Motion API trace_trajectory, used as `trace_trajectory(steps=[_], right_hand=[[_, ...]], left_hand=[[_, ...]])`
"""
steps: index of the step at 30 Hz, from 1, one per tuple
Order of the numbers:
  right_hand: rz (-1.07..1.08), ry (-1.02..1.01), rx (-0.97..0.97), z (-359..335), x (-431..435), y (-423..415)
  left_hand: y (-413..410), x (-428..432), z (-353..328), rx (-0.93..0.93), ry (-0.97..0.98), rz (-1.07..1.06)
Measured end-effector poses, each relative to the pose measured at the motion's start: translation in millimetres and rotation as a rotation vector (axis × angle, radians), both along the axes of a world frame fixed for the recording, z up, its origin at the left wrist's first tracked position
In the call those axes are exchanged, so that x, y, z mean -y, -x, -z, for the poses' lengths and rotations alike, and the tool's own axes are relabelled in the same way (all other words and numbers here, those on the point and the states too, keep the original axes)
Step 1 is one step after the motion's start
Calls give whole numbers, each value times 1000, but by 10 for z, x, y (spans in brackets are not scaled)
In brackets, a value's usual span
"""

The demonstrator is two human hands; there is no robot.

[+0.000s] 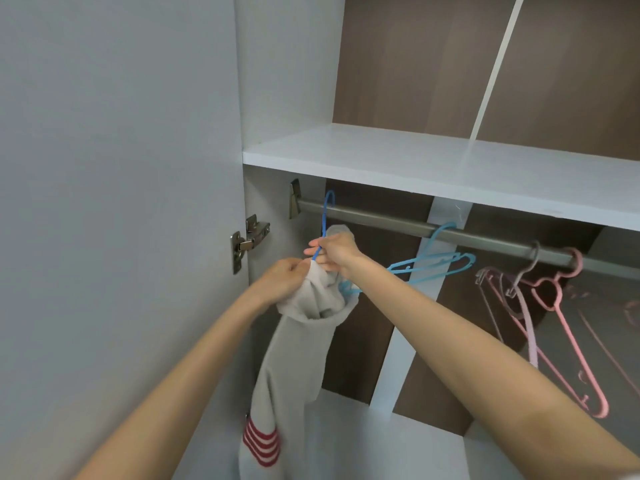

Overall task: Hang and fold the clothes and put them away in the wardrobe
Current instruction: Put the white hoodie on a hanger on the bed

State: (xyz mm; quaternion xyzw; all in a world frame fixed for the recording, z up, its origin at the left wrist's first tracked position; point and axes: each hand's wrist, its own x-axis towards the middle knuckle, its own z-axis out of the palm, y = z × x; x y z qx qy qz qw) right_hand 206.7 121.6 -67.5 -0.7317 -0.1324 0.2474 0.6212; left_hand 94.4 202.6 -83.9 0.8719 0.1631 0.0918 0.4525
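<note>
**Settling the grey top on its hanger**

We stand at the open wardrobe (277,81). Its door (104,168) is swung out to the left of the rail (381,225), and a white shelf (415,168) lies directly above the rail. The grey knit garment (294,358) hangs below the rail's left end, with red stripes (261,445) near the bottom. Its top is bunched around a blue hanger (323,220). The hook reaches up to the rail, but we cannot tell whether it is seated over it.

Further right along the rail hang a paler blue hanger (433,265) and, beyond it, bare pink hangers (568,341). Our left hand (287,275) clutches a fold of cloth at the garment's neck. Our right hand (334,252) pinches the blue hanger's stem between thumb and fingers, just under the rail.

We judge the step in hand to be dressing the hanger. To do it well, we should hold the stem steady with the right hand while the left draws the neck opening over one arm of the hanger, then the other. That way the cloth spreads flat rather than sitting in a wad. We should check that the hook is fully over the rail before either hand lets go, since the weight hangs to one side and could tip it off.
</note>
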Motion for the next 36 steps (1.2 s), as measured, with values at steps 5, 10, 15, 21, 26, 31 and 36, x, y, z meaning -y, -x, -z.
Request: trace_trajectory(steps=[5, 10, 15, 21, 26, 31, 36], right_hand=[[14, 37, 8, 38, -117, -323], [47, 100, 55, 115, -119, -687], [-91, 207, 65, 269, -13, -809], [-232, 378, 269, 370, 94, -925], [-301, 554, 426, 475, 415, -1097], [-563, 964, 516, 700, 858, -1150], [-630, 1061, 617, 1020, 1164, -1263]], left_hand=[[-94, -57, 38, -118, -136, 86], [-276, -51, 309, -132, -274, 38], [-472, -115, 578, -179, -379, -70], [-504, -181, 741, -156, -472, -146], [-570, 3, 805, -142, -687, -305], [-660, 248, 908, 117, -1399, -17], [-875, 405, 1279, -234, -1106, 242]])
